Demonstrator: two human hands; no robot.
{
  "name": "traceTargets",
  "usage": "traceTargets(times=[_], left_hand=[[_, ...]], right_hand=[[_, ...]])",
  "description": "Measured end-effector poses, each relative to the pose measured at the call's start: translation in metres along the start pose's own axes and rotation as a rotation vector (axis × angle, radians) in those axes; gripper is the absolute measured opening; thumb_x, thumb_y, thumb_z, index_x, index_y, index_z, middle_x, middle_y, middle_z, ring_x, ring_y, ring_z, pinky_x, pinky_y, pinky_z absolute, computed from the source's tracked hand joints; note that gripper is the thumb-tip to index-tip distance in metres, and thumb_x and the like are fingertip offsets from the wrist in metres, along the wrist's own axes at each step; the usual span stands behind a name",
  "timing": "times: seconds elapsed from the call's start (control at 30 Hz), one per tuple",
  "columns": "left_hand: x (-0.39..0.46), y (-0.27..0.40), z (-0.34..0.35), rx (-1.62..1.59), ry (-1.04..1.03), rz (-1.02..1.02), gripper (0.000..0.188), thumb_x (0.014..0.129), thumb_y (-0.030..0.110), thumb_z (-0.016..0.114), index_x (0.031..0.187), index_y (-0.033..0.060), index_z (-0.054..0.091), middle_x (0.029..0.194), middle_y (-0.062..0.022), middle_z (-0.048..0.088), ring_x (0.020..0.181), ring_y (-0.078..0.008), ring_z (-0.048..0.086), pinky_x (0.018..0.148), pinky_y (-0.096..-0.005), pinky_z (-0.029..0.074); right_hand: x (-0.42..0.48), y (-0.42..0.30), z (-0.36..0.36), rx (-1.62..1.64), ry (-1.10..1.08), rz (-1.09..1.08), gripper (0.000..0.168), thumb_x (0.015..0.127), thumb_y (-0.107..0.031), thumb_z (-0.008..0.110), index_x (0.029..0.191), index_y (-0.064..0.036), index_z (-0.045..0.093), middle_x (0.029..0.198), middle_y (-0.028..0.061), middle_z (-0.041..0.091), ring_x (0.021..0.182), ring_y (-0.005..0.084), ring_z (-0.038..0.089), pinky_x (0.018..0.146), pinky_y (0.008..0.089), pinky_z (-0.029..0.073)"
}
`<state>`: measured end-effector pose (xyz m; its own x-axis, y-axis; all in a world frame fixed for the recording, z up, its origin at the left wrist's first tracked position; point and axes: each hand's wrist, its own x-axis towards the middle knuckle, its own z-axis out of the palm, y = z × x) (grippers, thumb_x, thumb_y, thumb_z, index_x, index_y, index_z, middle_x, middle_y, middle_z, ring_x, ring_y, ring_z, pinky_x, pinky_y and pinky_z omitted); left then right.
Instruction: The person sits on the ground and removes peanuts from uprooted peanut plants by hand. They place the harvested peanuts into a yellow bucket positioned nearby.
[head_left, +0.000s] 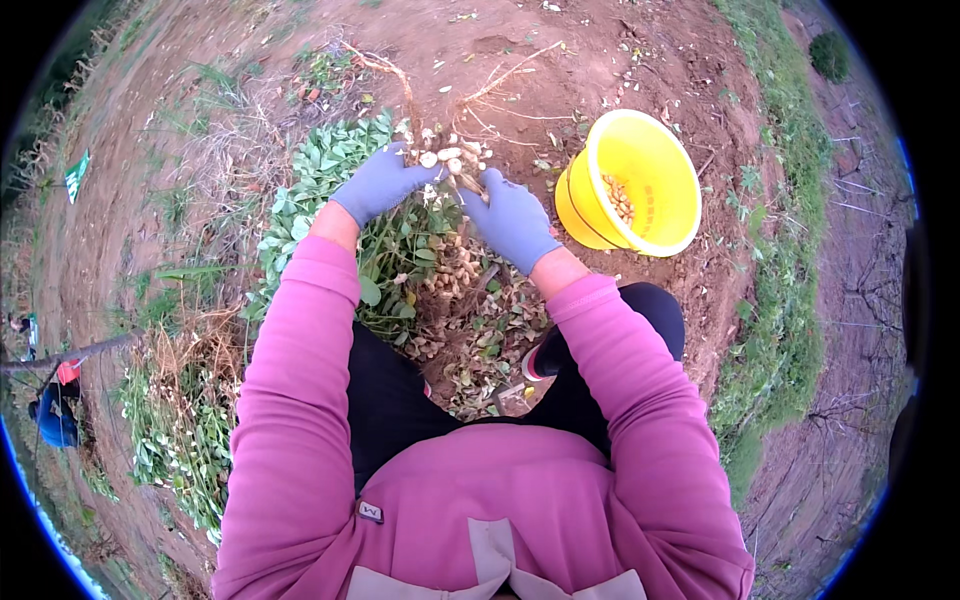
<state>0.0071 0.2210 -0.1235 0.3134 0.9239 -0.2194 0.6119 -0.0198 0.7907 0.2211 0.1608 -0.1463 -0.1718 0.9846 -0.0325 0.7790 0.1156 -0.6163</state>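
Observation:
Between my gloved hands is a cluster of pale peanut pods (450, 154) on the roots of a pulled peanut plant. My left hand (386, 184), in a grey-blue glove, grips the plant on the left, with green leaves (330, 161) spreading around and below it. The fingers of my right hand (512, 217), gloved alike, close on pods at the right of the cluster; its fingertips are partly hidden. Long bare roots (514, 71) reach away beyond the pods. More peanut pods (454, 270) lie beneath my hands among the foliage.
A yellow bucket (679, 187) with shelled-looking pods (617, 199) inside tilts at my right. Pulled peanut plants (184, 420) are heaped at my left. Dry leaves (495, 322) litter the soil between my legs. A person in blue (56, 420) bends far left, near a red container (69, 370).

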Motion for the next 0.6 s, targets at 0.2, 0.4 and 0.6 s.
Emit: traceTargets(times=[0.2, 0.4, 0.6], left_hand=[[0.012, -0.008, 0.006, 0.315, 0.103, 0.021, 0.072, 0.079, 0.058, 0.065, 0.111, -0.0061, 0.065, 0.103, -0.025, 0.067, 0.094, -0.0325, 0.064, 0.085, -0.0395, 0.049], [0.007, -0.008, -0.019, -0.123, 0.187, -0.096, 0.054, 0.082, 0.046, 0.071, 0.11, -0.0004, 0.069, 0.092, -0.0053, 0.067, 0.08, -0.0148, 0.057, 0.075, -0.032, 0.046], [-0.008, 0.027, -0.015, -0.173, 0.021, -0.06, 0.051, 0.083, 0.041, 0.071, 0.114, 0.0, 0.068, 0.103, -0.0058, 0.069, 0.093, -0.0141, 0.059, 0.086, -0.0303, 0.045]], right_hand=[[-0.011, -0.013, -0.013, 0.149, -0.205, -0.124, 0.042, 0.096, -0.039, 0.051, 0.117, -0.003, 0.05, 0.093, 0.0253, 0.067, 0.091, 0.0427, 0.065, 0.08, 0.0495, 0.05], [-0.038, 0.003, -0.025, 0.356, -0.222, -0.231, 0.036, 0.095, -0.028, 0.051, 0.123, -0.006, 0.055, 0.098, 0.0216, 0.068, 0.095, 0.0372, 0.066, 0.085, 0.0437, 0.05], [-0.006, 0.031, -0.051, 0.478, -0.021, -0.041, 0.034, 0.087, -0.037, 0.065, 0.1, -0.006, 0.068, 0.093, 0.0146, 0.07, 0.088, 0.0253, 0.067, 0.081, 0.0361, 0.05]])
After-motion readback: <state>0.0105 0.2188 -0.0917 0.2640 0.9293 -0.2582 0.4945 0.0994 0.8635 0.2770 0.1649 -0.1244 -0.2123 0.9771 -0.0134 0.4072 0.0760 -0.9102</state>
